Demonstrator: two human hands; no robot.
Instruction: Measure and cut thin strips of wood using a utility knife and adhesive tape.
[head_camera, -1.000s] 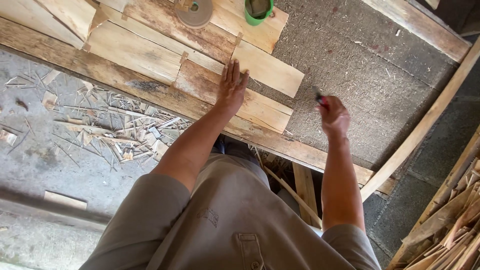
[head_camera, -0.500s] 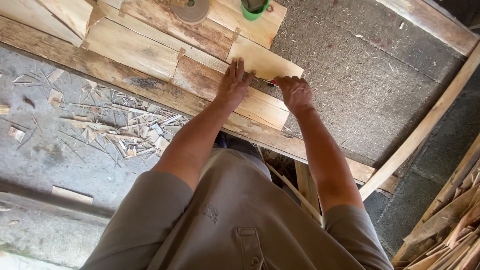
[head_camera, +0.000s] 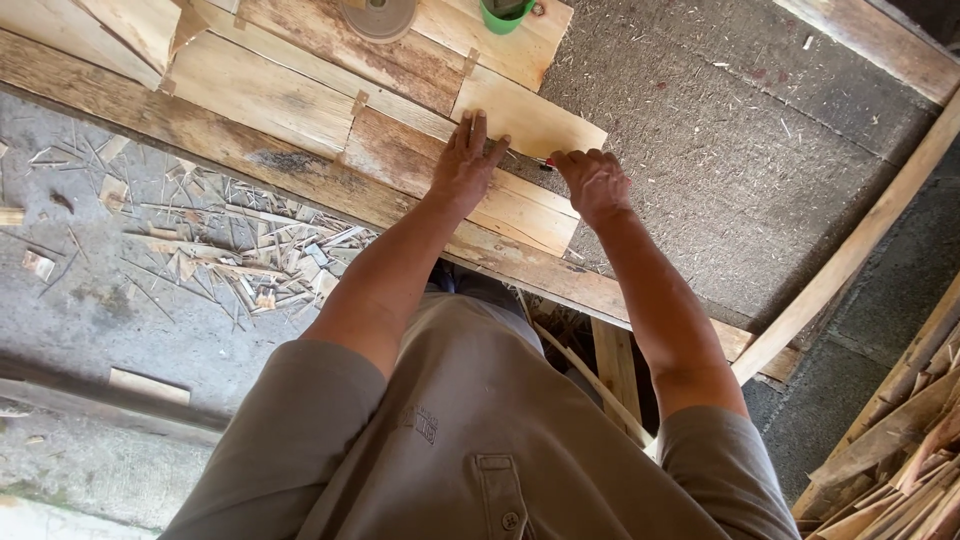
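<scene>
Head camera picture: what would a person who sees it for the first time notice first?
First come the two bare hands on the pale wooden boards: the left hand lies flat, fingers spread, and the right hand holds a thin pencil-like tool against the wood. Next, the heap of wood chips on the grey floor at the left. A green cup stands at the top edge.

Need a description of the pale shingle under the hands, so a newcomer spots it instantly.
Start at the long weathered beam running diagonally across the view, with overlapping wooden shingles above it. Follow it right to the left hand lying flat and the right hand gripping a pencil. The pale shingle between them is the cleanest, lightest piece, at the row's right end.
</scene>
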